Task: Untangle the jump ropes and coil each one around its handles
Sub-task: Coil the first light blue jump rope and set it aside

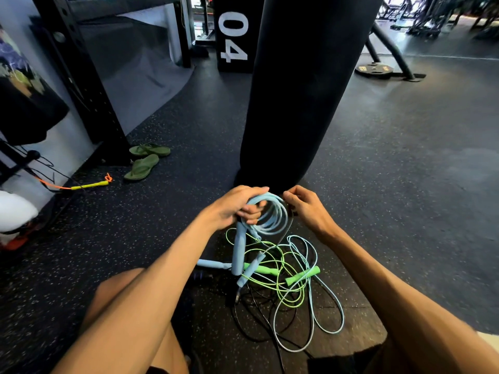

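Head view, gym floor, with the hanging punching bag [302,90] as landmark. Directly below the bag's lower end: left hand [237,205], fingers curled closed around a bundle of light-blue rope loops [270,214] and the top of a light-blue handle [239,248] hanging down from the fist. Just right of the loops: right hand [307,209], thumb and fingertips pinched together at the edge of the coil, apparently on a strand; exact strand held not discernible. Several turns of blue rope [310,292] gathered into a ring, but gathered in the hand rather than wound around the handles; remainder of that rope trailing to the floor nearer the viewer than the bag.

On the floor below the hands, nearer the viewer than the bag: tangled pile [280,282] of blue, green and black cord, with green handles [302,275], two further light-blue handles and black rope [248,319] interlaced. Left of the bag, well apart, near the rack foot: yellow-handled rope [89,184] with orange cord, and a pair of green sandals [144,160].

Progress, as a judgement: early to middle stage. One blue rope partly coiled, not finished. Green and black ropes uncoiled and crossing the trailing blue cord. Separation of the pile and coiling of each remaining rope left to do.
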Demonstrator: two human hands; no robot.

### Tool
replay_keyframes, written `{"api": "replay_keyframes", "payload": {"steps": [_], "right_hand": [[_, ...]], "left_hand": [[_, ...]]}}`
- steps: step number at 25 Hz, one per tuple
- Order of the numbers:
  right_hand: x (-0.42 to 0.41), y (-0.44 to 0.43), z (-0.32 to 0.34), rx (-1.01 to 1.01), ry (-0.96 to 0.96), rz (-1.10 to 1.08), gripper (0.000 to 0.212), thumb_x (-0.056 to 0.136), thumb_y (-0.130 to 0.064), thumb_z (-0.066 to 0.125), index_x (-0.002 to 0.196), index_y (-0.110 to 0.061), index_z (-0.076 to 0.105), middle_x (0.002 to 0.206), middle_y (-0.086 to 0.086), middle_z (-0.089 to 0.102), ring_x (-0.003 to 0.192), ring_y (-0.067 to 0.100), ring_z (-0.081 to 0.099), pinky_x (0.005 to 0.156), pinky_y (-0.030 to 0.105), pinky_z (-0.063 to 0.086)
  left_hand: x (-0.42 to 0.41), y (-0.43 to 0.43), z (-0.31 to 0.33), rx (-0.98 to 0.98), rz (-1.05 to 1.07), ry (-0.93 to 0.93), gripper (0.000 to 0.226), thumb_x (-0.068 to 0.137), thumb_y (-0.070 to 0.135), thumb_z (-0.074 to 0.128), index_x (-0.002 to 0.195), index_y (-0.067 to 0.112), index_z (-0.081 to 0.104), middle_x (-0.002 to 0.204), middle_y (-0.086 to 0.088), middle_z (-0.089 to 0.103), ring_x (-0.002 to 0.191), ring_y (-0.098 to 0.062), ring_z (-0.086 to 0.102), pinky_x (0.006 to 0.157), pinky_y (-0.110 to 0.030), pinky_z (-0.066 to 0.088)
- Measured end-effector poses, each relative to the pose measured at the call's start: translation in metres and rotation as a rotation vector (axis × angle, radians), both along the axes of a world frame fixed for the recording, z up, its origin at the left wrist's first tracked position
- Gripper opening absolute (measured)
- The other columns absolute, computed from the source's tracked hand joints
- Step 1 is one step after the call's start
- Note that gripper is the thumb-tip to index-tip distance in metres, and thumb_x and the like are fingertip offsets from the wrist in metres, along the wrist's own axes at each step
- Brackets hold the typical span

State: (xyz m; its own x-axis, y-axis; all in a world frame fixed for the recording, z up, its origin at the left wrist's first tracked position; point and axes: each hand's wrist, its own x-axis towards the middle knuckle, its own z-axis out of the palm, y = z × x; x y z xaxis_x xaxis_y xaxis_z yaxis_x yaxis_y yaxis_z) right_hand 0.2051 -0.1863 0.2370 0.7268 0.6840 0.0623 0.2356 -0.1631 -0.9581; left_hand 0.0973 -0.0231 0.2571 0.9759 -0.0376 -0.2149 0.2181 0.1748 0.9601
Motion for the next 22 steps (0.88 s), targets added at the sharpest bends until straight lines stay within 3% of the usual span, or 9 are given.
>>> {"api": "replay_keyframes", "payload": {"steps": [4, 7, 12, 16, 22], "right_hand": [[0.002, 0.0, -0.012, -0.102, 0.165, 0.056, 0.025, 0.099, -0.007, 0.041, 0.08, -0.01, 0.056, 0.071, 0.01, 0.062, 0.066, 0.019, 0.057, 0.07, 0.034, 0.046], [0.006, 0.0, -0.03, -0.284, 0.13, 0.138, 0.026, 0.096, -0.004, 0.042, 0.078, -0.011, 0.061, 0.073, 0.01, 0.069, 0.073, 0.024, 0.063, 0.077, 0.042, 0.047], [0.006, -0.004, -0.042, -0.409, 0.036, 0.235, 0.008, 0.097, -0.013, 0.059, 0.089, -0.012, 0.058, 0.079, 0.007, 0.072, 0.075, 0.022, 0.067, 0.076, 0.04, 0.054], [-0.004, -0.006, -0.027, -0.385, 0.134, 0.311, 0.01, 0.096, -0.015, 0.061, 0.097, -0.005, 0.06, 0.093, 0.021, 0.074, 0.084, 0.035, 0.071, 0.079, 0.044, 0.058], [-0.019, -0.003, 0.005, -0.171, 0.282, 0.481, 0.016, 0.098, -0.018, 0.057, 0.097, -0.004, 0.064, 0.074, 0.01, 0.064, 0.063, 0.018, 0.058, 0.06, 0.03, 0.046]], "left_hand": [[0.001, 0.009, 0.003, -0.296, 0.136, -0.093, 0.038, 0.102, 0.033, 0.038, 0.072, 0.011, 0.048, 0.041, 0.009, 0.022, 0.035, -0.006, 0.018, 0.049, -0.024, 0.025], [0.001, 0.016, 0.007, -0.463, 0.249, -0.194, 0.037, 0.103, 0.033, 0.035, 0.077, 0.01, 0.047, 0.043, 0.008, 0.024, 0.036, -0.007, 0.022, 0.048, -0.023, 0.032], [0.005, 0.02, 0.003, -0.517, 0.486, -0.262, 0.032, 0.105, 0.03, 0.033, 0.086, 0.009, 0.049, 0.055, 0.004, 0.033, 0.048, -0.009, 0.031, 0.064, -0.026, 0.036], [0.008, 0.018, 0.002, -0.365, 0.613, -0.311, 0.021, 0.105, 0.02, 0.037, 0.094, 0.006, 0.049, 0.064, -0.001, 0.044, 0.057, -0.012, 0.043, 0.063, -0.026, 0.042], [0.016, 0.006, -0.014, 0.374, 0.644, -0.352, 0.014, 0.101, 0.012, 0.046, 0.091, 0.007, 0.054, 0.061, -0.001, 0.06, 0.05, -0.014, 0.059, 0.054, -0.025, 0.049]]}}
